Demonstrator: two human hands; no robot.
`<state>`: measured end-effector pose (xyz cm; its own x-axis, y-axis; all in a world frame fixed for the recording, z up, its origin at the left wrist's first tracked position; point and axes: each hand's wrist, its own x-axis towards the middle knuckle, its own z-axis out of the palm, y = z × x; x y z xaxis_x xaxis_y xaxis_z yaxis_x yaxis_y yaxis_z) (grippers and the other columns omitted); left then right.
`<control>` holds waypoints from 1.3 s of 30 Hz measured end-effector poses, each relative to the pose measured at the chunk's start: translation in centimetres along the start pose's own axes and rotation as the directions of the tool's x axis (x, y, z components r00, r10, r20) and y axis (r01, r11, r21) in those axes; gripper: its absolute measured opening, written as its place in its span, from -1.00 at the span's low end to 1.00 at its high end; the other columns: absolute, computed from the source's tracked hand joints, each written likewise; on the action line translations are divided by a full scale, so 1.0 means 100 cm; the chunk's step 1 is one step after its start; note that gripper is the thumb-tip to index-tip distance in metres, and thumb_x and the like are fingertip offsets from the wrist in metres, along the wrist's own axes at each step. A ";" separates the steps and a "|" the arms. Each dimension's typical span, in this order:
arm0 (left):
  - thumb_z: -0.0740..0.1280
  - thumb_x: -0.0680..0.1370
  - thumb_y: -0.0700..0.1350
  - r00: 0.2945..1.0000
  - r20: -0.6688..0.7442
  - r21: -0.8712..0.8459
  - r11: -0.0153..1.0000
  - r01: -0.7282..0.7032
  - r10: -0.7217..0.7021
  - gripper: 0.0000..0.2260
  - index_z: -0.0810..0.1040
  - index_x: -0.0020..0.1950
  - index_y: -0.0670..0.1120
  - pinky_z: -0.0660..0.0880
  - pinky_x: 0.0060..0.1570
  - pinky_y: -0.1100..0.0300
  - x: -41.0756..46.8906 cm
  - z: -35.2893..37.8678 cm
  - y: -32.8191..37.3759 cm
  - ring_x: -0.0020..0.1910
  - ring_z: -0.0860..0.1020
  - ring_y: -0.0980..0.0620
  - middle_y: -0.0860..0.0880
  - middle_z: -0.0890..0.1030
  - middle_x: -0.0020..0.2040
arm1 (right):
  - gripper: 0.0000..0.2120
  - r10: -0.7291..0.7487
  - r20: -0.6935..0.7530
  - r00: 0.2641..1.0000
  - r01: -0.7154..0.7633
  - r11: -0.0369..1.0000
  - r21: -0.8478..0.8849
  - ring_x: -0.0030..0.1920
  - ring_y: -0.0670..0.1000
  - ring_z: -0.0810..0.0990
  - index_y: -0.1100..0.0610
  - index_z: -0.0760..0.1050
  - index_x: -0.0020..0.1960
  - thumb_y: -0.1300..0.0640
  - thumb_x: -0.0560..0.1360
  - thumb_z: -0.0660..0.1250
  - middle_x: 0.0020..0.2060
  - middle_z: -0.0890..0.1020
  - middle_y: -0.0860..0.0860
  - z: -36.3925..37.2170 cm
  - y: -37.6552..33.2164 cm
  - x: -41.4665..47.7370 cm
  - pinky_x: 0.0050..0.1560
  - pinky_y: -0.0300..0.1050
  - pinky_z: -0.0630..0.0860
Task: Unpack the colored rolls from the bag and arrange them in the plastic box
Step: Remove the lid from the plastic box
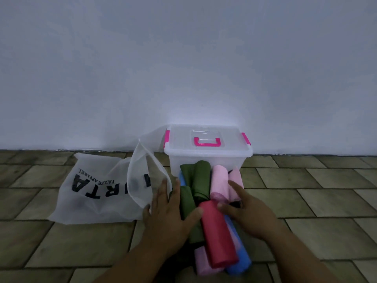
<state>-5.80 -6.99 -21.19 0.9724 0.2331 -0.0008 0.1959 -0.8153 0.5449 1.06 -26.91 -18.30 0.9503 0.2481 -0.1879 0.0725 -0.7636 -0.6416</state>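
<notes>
currently the rolls are found out of the bag (91, 193) and piled on the tiled floor (306, 201), directly in front of the plastic box (208, 160). the box is set against the white wall (183, 58). its clear lid (179, 139) is seated on top, with a pink handle (207, 142) at the centre and pink latches (167, 137) at both ends. no roll is seen inside the box.

pile, as recorded: dark green rolls (199, 176) at the left, touching the box front; pale pink rolls (219, 180) just beside them at the right; a red roll (218, 231) laid lengthwise over the near part of the pile; a blue roll (237, 258) under it at the right; a pink roll (204, 262) under it at the near end.

the bag is slumped flat on the floor to the left of the pile, white and translucent, with black lettering and its mouth turned toward the rolls.

hands: the left hand (169, 213) is laid flat with fingers spread over a green roll, released, thumb against the red roll, outer fingers at the bag's edge. the right hand (246, 213) is rested on the right side of the pile, index finger stretched onto a pale pink roll, thumb at the red roll's far end; nothing is clasped by it
</notes>
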 end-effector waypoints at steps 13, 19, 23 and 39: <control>0.21 0.61 0.06 0.944 0.008 -0.390 0.868 0.307 -0.330 -0.42 0.16 0.52 -0.20 0.34 0.27 0.07 0.170 -0.086 0.037 0.36 0.37 -0.18 -0.19 0.33 0.45 | -0.41 0.181 -0.385 0.905 -0.043 0.939 0.340 0.30 0.17 0.43 0.13 0.29 0.44 -0.08 0.50 0.32 0.35 0.42 0.16 -0.076 -0.011 0.130 0.27 0.01 0.37; 0.25 0.60 0.00 0.896 0.047 -0.480 0.777 0.408 -0.441 -0.58 0.39 0.33 -0.26 0.50 0.21 -0.06 0.193 -0.078 0.023 0.13 0.52 -0.20 -0.24 0.50 0.21 | -0.60 0.216 -0.399 0.891 -0.060 0.928 0.368 -0.05 0.11 0.48 0.23 0.43 0.19 -0.05 0.51 0.30 -0.03 0.53 0.10 -0.069 -0.016 0.166 -0.01 -0.03 0.45; 0.19 0.62 0.02 0.890 -0.038 -0.357 0.838 0.413 -0.454 -0.62 0.46 0.26 -0.26 0.52 0.14 0.01 0.197 -0.080 0.010 -0.01 0.52 -0.13 -0.22 0.54 0.16 | -0.69 0.209 -0.430 0.878 -0.070 0.946 0.318 -0.22 0.09 0.47 0.26 0.45 -0.01 -0.02 0.55 0.25 -0.30 0.49 0.05 -0.066 -0.022 0.177 -0.15 -0.10 0.34; 0.17 0.63 -0.10 0.860 -0.283 -0.456 0.848 0.269 -0.425 -0.61 0.35 0.45 -0.12 0.37 0.25 0.07 0.190 -0.088 -0.002 0.34 0.42 -0.13 -0.12 0.41 0.43 | -0.76 0.133 -0.457 0.879 -0.001 0.961 0.278 -0.13 0.06 0.52 0.20 0.56 0.03 0.04 0.51 0.31 -0.07 0.62 0.09 -0.080 -0.014 0.176 -0.11 -0.11 0.42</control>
<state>11.55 2.24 -13.91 0.7172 0.6968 0.0056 0.3697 -0.3873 0.8446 20.14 -26.22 -14.77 0.9838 -0.1556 0.0895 -0.0151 -0.5683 -0.8227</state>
